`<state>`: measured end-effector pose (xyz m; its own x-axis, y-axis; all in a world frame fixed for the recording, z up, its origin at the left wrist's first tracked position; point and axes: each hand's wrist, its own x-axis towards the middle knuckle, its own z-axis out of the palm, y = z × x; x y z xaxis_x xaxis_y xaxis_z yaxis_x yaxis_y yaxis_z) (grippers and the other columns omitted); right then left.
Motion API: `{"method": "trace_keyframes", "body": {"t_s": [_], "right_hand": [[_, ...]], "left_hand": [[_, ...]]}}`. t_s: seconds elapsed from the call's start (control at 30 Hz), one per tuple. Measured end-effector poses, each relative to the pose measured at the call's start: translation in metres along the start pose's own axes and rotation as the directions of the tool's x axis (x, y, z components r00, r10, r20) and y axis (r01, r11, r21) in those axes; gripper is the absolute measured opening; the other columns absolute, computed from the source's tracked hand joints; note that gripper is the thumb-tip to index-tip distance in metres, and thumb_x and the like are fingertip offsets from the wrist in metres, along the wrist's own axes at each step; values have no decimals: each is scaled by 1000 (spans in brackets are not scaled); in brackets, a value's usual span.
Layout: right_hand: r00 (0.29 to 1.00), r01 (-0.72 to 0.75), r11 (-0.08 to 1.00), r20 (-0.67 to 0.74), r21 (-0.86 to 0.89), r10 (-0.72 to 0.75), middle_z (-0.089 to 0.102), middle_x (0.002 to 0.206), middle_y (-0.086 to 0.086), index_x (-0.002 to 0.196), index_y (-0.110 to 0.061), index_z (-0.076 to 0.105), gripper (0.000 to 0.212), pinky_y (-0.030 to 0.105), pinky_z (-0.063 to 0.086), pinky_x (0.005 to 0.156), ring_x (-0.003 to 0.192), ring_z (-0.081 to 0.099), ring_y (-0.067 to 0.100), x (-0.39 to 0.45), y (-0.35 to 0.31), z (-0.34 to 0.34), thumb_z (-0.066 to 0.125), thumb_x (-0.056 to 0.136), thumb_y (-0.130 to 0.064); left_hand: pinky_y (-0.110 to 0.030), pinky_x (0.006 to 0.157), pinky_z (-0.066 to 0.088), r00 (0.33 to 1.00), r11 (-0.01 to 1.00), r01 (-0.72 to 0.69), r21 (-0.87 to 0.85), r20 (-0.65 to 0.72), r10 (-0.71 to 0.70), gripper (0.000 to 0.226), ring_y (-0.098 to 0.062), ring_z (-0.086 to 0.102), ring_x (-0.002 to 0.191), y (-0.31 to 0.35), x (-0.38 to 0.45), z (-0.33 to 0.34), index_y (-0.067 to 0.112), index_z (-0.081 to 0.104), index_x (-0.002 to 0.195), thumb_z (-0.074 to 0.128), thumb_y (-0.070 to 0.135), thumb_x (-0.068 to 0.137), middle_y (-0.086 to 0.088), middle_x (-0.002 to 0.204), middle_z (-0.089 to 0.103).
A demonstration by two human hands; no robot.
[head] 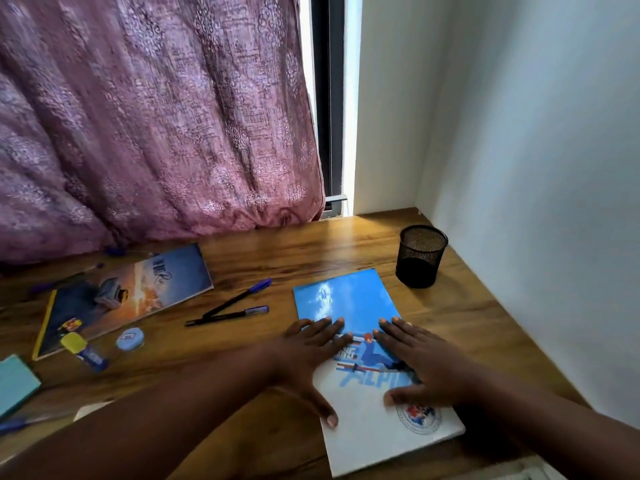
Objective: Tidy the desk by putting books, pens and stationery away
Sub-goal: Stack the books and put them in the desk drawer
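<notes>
Left hand and right hand flat on blue notebook

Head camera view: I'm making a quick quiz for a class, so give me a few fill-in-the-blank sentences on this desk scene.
1. Both hands, left hand and right hand, press flat on the blue and white ____.
2. The black mesh pen cup stands upright near the ____ wall.
3. Two purple-capped pens lie crossed on the wooden ____.
4. The yellow-capped glue stick lies beside a round blue ____.

Missing words: book; white; desk; eraser
</notes>
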<state>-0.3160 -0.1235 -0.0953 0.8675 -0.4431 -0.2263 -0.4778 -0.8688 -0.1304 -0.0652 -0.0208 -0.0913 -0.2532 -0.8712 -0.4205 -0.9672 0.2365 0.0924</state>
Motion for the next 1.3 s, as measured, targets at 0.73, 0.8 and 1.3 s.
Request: {"method": "trace_keyframes", "body": {"t_s": [0.73, 0.8, 1.3], "right_hand": [[932, -159, 758, -157, 633, 326, 59, 65, 7, 59, -18, 56, 24, 37, 42, 63, 69, 57, 22, 202, -159, -84, 63, 79, -29], [923, -223, 674, -69, 704, 378, 55, 61, 0, 60, -19, 58, 24, 31, 39, 60, 66, 52, 20, 242, -187, -87, 64, 76, -36], [852, -494, 806, -6, 327, 524, 66, 114, 5, 117, -24, 60, 53, 33, 48, 82, 105, 61, 27, 360, -275, -69, 66, 70, -47]], "left_hand": [[-36, 95, 47, 741, 927, 253, -276, -561, -369, 66, -22, 54, 115, -234, -161, -42, 14, 62, 120, 51, 64, 79, -12, 124, 62], [-39, 101, 42, 744, 886, 308, -348, -493, -452, 72, -30, 54, 119, -280, -182, -36, 11, 59, 124, 43, 66, 81, -16, 129, 58], [-30, 72, 38, 815, 824, 479, -302, -195, -546, 60, -21, 56, 92, -403, -176, 16, 21, 48, 104, 72, 61, 65, -5, 108, 60]]}}
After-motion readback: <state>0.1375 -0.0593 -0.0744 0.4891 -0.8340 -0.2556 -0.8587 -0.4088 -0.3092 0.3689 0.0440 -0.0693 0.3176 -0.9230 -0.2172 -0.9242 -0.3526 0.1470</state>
